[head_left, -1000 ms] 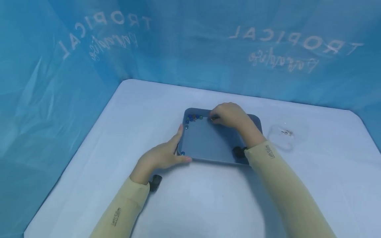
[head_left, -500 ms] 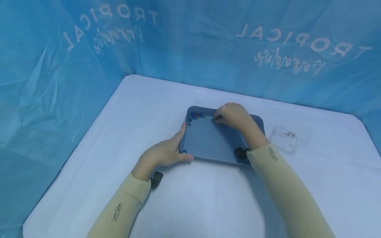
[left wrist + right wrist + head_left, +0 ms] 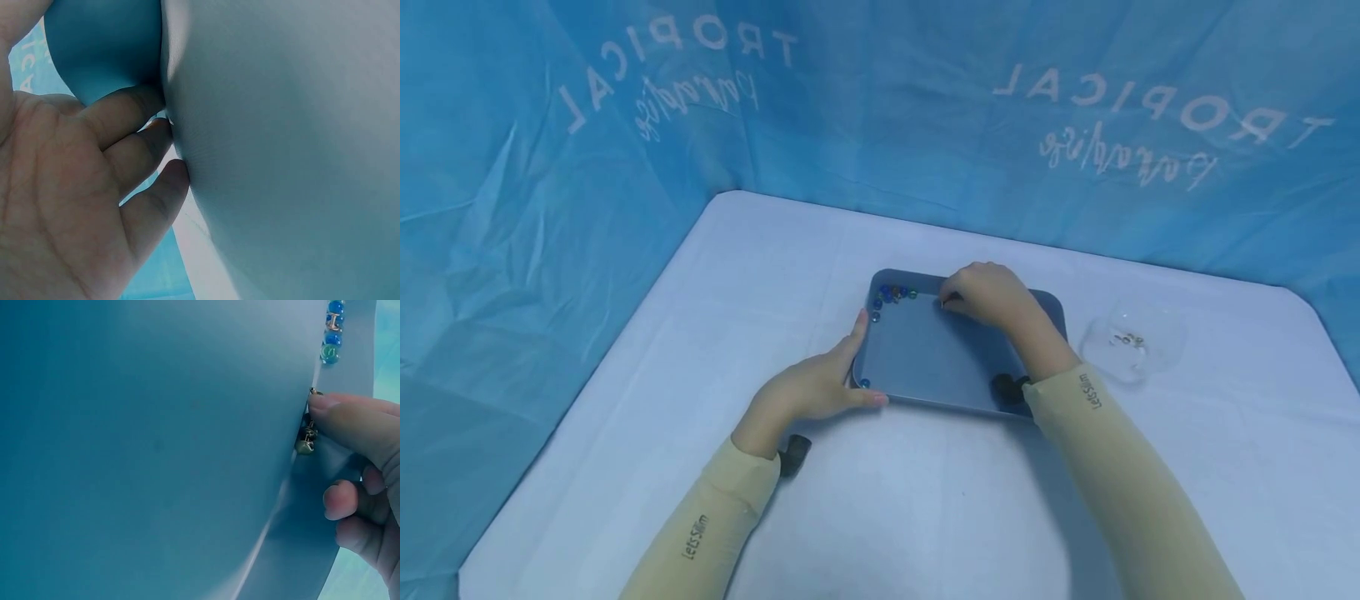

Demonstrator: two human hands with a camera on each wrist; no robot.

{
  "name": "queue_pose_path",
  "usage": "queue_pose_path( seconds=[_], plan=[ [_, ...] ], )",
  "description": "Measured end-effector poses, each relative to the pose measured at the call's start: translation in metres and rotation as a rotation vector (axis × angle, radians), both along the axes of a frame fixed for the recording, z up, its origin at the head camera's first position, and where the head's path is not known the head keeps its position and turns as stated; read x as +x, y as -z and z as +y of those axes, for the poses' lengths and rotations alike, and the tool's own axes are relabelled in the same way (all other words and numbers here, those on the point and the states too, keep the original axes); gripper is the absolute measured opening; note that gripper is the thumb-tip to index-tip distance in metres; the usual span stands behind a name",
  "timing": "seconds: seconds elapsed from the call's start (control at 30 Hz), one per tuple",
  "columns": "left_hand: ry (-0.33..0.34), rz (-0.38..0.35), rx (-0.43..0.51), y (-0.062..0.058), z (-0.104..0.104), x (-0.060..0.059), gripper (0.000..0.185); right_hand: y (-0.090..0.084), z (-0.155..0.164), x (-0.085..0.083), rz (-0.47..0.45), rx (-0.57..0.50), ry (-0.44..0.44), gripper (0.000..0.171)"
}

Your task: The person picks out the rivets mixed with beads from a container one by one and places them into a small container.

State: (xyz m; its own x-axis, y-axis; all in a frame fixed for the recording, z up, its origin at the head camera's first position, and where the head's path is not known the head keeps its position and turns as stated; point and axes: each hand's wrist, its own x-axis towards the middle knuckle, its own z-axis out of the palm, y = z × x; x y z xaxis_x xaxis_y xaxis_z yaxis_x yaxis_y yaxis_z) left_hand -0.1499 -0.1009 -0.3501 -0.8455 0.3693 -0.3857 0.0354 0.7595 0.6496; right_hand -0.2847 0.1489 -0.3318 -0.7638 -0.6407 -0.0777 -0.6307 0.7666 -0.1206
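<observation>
We had left hand (image 3: 808, 387) flat against tray (image 3: 940, 358) corner mid-table, fingers straight. Right hand (image 3: 992, 293) curled at far wall, fingertip (image 3: 325, 403) touching charm (image 3: 305, 442); couldn't tell if pinched. Beads (image 3: 891, 293) nearby.

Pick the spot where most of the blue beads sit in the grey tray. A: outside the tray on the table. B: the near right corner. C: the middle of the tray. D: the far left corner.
D: in the head view the blue beads cluster in the far left corner of the tray, just left of the right hand.
</observation>
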Motion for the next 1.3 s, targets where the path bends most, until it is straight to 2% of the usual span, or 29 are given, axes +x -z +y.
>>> queue_pose_path(
  seconds=[0.3,0.43,0.67,1.0,1.3],
  plan=[
    [0.000,0.006,-0.004,0.001,0.001,0.000,0.118,0.003,0.000,-0.001,0.003,0.002,0.006,0.012],
    [0.004,0.005,-0.001,-0.002,0.001,0.000,0.117,0.003,0.003,-0.003,0.011,-0.034,0.008,0.011],
    [0.007,0.007,0.022,-0.004,0.001,0.002,0.117,-0.002,0.006,-0.002,0.011,-0.193,0.033,0.011],
    [-0.013,0.014,0.020,-0.003,0.002,0.004,0.116,-0.033,0.009,0.011,0.007,-0.408,0.099,0.015],
    [-0.010,0.025,0.021,-0.002,0.004,0.006,0.116,-0.047,0.029,0.020,-0.038,-0.618,0.220,0.015]
  ],
)
